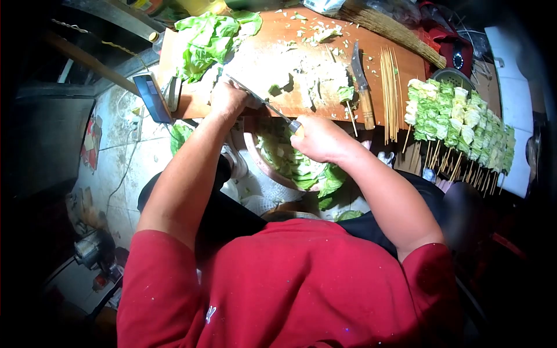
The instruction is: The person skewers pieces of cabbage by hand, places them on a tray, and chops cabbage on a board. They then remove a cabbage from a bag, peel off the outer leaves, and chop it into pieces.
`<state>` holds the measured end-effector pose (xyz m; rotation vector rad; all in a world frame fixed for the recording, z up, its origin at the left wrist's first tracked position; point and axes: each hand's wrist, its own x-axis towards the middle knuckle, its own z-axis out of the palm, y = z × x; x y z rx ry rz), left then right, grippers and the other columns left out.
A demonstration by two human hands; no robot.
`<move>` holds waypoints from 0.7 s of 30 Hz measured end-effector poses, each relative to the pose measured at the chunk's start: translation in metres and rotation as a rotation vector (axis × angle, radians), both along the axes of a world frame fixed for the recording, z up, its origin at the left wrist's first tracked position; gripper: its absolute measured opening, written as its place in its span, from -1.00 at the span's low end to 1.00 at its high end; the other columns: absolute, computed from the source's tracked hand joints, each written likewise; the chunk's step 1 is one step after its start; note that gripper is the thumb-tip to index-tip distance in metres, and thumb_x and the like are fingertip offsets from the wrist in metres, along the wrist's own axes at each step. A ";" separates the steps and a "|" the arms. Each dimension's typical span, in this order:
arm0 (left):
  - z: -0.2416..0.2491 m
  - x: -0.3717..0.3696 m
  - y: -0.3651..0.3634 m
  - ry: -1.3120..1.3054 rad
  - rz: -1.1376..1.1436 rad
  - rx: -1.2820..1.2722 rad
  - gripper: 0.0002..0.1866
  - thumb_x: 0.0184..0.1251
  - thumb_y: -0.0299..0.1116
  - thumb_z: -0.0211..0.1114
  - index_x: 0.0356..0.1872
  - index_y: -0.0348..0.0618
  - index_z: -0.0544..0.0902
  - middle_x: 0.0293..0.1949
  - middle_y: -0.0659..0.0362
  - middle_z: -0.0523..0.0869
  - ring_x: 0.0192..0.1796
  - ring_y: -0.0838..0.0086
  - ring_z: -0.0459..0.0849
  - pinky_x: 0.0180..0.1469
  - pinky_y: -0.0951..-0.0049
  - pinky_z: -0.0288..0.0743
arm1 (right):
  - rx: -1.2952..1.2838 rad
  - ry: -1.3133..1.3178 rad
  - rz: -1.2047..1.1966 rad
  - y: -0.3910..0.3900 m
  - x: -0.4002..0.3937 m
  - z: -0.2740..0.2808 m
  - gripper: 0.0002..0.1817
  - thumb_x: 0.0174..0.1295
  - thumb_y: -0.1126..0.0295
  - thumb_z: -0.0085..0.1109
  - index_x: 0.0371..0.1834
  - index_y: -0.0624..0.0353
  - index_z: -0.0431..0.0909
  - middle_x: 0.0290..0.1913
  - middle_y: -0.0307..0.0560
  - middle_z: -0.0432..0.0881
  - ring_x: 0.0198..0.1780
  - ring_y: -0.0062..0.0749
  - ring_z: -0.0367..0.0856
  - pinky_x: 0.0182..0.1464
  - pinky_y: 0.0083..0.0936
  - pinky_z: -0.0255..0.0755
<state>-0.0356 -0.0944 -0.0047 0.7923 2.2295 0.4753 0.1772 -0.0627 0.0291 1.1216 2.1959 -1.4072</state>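
Note:
My right hand (pixel 316 138) is closed around the handle of a knife (pixel 264 101), its narrow blade slanting up and left across the board's near edge. By the blade's far end, my left hand (pixel 228 100) presses down at the cutting board (pixel 267 29) with its fingers curled. Glare and the hand itself hide what is under those fingers. Beyond it lies a heap of green cabbage leaves (pixel 206 43). Chopped pale scraps (pixel 319 78) cover the middle of the board. Below the board, a tub (pixel 264 159) of cut leaves stands between my legs.
A second knife (pixel 362 84) lies on the board, beside a row of bare wooden skewers (pixel 389 87). Loaded cabbage skewers (pixel 458 122) are stacked at the right. A phone (pixel 152 95) leans at the board's left end, and a straw broom (pixel 394 32) lies along the back.

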 end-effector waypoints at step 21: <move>-0.028 -0.014 0.012 0.017 -0.210 0.180 -0.56 0.15 -0.18 0.35 -0.01 -0.25 0.64 -0.13 -0.07 0.73 -0.05 0.21 0.70 0.04 0.35 0.53 | 0.117 0.251 -0.265 -0.023 0.040 0.031 -0.58 0.14 0.18 0.18 -0.09 0.31 0.51 -0.27 0.23 0.65 -0.18 0.05 0.65 -0.10 -0.25 0.50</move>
